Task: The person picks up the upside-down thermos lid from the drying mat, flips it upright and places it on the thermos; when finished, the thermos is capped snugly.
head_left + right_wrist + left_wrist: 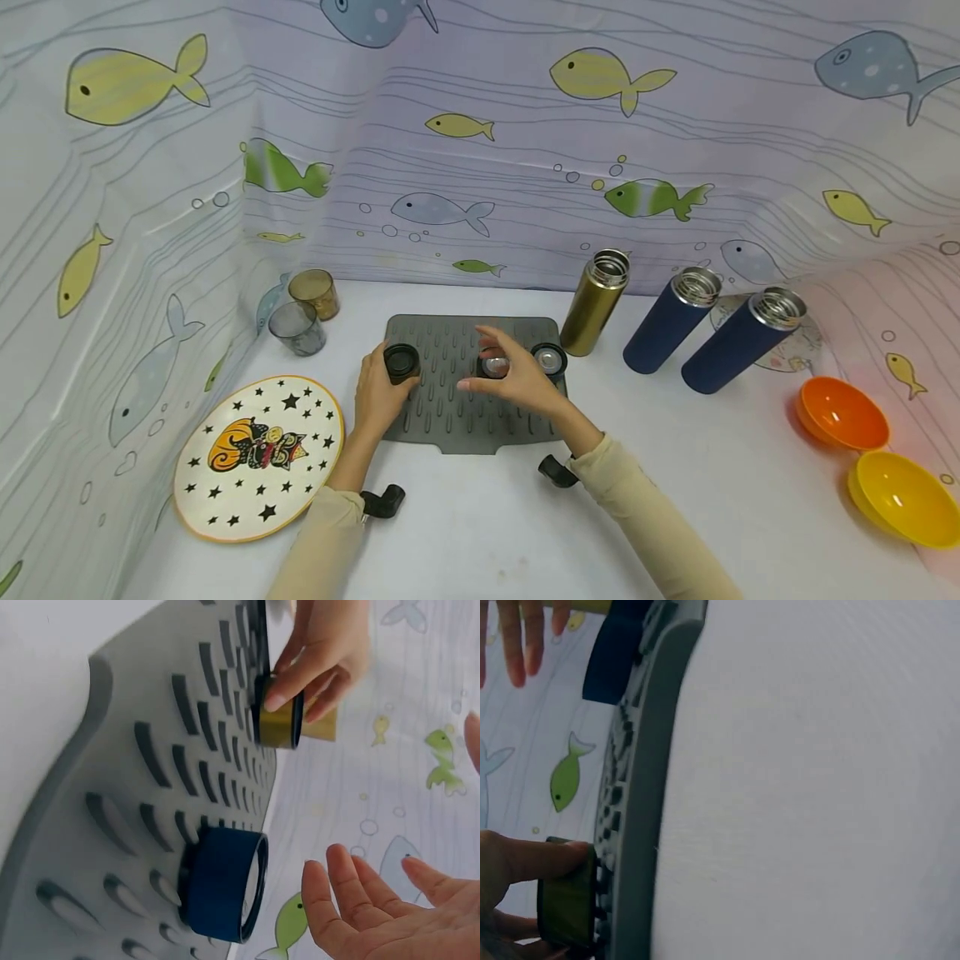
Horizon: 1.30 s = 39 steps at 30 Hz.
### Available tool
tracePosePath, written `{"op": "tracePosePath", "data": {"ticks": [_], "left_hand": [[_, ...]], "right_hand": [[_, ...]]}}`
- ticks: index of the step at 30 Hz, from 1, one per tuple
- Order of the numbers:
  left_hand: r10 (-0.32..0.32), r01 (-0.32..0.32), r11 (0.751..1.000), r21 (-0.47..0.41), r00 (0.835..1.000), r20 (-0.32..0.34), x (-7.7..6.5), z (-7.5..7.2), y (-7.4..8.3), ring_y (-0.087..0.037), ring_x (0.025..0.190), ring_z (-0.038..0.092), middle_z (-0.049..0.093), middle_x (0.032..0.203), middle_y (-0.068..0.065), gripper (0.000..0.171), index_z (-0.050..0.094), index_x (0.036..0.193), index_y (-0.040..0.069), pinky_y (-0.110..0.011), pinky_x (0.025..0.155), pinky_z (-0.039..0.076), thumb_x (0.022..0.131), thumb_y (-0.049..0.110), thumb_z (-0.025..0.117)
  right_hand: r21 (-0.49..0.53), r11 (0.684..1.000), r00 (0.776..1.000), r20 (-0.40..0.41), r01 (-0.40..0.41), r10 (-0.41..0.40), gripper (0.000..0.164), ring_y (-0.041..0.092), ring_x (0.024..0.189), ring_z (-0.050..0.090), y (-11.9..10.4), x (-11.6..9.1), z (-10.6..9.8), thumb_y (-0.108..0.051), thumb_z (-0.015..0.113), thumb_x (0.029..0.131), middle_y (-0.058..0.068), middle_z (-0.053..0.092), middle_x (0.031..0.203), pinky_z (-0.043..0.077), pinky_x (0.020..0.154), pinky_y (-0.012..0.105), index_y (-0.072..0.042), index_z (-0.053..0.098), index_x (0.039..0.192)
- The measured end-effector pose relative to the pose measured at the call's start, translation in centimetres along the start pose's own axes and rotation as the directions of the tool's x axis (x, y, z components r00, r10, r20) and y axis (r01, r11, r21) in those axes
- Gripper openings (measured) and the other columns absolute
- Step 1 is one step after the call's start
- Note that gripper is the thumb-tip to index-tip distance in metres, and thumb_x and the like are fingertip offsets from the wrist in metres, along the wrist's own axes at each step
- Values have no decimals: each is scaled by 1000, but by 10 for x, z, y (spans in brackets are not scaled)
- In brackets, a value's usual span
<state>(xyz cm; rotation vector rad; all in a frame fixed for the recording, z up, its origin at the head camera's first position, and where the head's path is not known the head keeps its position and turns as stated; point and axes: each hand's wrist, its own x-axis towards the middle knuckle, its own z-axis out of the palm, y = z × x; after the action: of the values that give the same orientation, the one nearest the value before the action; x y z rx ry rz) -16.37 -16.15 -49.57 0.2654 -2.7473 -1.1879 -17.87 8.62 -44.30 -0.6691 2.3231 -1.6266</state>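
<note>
On the dark grey ridged mat [450, 425], my left hand [377, 392] grips a lid [402, 360] by its sides, thumb and fingers around it. The lid has a gold side [276, 724] and a black rim. My right hand [521, 379] is spread beside a middle lid [495, 364], partly hidden by the fingers. In the right wrist view, the right fingers [345, 889] are apart from a blue lid [225, 885] standing on the mat. A further black-rimmed lid [549, 359] with a silver centre lies at the mat's right edge.
A gold bottle [592, 308] and two navy bottles [667, 325] [738, 346] stand open-topped at the back right. Orange [840, 417] and yellow [903, 500] bowls sit far right. At left are two tinted glasses [297, 329] [315, 293] and a round plate with stars [258, 400].
</note>
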Motion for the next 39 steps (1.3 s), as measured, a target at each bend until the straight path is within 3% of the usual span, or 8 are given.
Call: {"op": "tracePosePath", "data": {"ticks": [7,15,21,28,39], "left_hand": [[19,-19,1000,19,999,-37,-2,3,-1,-46,130,45,43,137,-28,82,39,142,-9,-58,107,39,78,15,84],[167,-171,981,-87,985,-43,-30,-1,38,-41,128,49,48,134,-22,77,45,138,-3,-57,106,40,75,13,87],[287,-297,949,-109,953,-94,-47,-3,64,-40,123,54,52,131,-21,75,50,134,-3,-57,101,45,72,12,89],[411,-421,904,-78,904,-120,-62,-4,83,-36,119,56,53,128,-19,74,51,132,-2,-53,97,49,70,7,90],[497,-504,862,-59,862,-101,-78,-4,97,-31,117,58,54,126,-15,74,53,133,0,-48,97,52,70,8,91]], "right_hand": [[42,999,1000,11,3,-4,76,37,127,53,1,-2,7,-22,78,86,15,50,143,46,102,56,-18,38,151],[157,987,999,11,-42,41,67,40,126,54,-2,-4,13,-12,73,90,21,52,139,47,103,54,-10,40,149],[248,963,994,16,-108,107,59,35,124,56,-3,-8,13,-14,68,94,20,54,137,50,100,45,-11,43,148],[390,907,987,63,-160,147,58,25,115,64,-5,-18,9,-20,67,94,21,59,131,54,97,42,-7,45,146],[545,821,985,131,-169,116,53,16,103,68,-5,-36,2,-20,62,97,12,66,123,57,92,40,6,49,140]]}}
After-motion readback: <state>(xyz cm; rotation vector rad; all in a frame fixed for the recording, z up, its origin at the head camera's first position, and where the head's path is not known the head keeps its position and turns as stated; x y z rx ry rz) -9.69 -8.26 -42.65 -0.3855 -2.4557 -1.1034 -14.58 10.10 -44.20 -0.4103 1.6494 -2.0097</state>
